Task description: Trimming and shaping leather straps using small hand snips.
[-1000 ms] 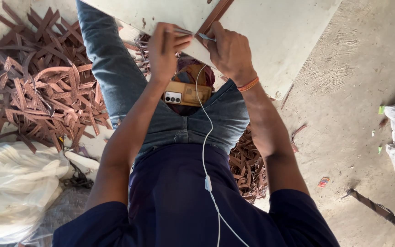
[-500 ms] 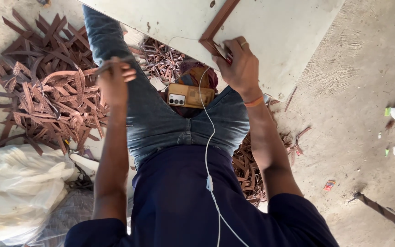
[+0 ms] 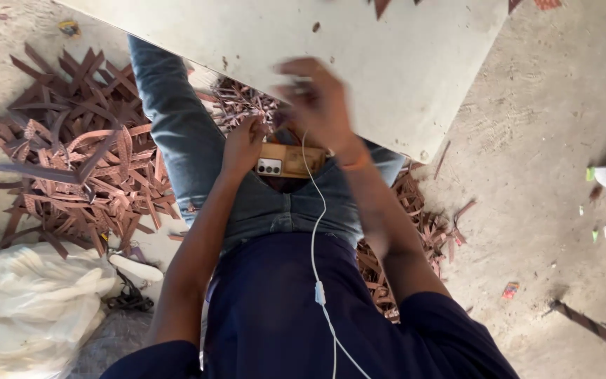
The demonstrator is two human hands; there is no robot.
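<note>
Dusty concrete floor (image 3: 527,175), tabletop (image 3: 387,63) over lap. Left hand (image 3: 243,144) has dropped from the strip pile (image 3: 71,175) to beside the phone (image 3: 285,161), grip loosely curled, empty. Right hand (image 3: 317,98) blurred at tabletop edge; grip unclear.

- Phone (image 3: 285,161): gold-tan, flat, lying crosswise on the lap between the thighs, camera block at its left end, facing up. Partly covered at its upper edge by the hands.
- White cable (image 3: 315,238): thin earphone lead running from the phone area down over the jeans and dark shirt; small inline block partway along.
- Brown strips (image 3: 247,105): narrow leather-like offcuts, tangled in a small heap just above the phone, at the edge of the pale board (image 3: 359,63). What the fingers hold is too blurred to tell.
</note>
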